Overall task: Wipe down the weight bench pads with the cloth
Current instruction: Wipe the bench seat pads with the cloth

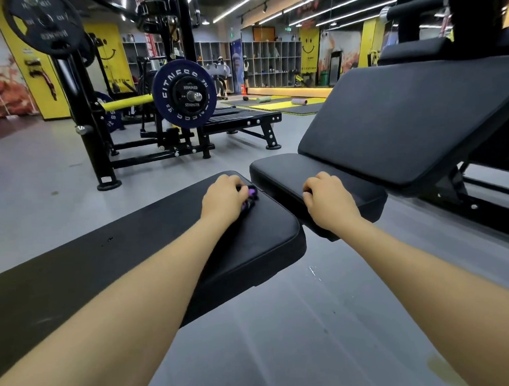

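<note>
Cloth [249, 197], soft and light, bunched in our left hand [224, 198] on the near pad [249, 236]; right hand [325, 197] curled, holding nothing we can see.

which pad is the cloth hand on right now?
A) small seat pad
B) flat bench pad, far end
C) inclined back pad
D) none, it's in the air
B: the left hand grips the purple cloth on the flat bench pad; the right hand rests on the small seat pad.
</note>
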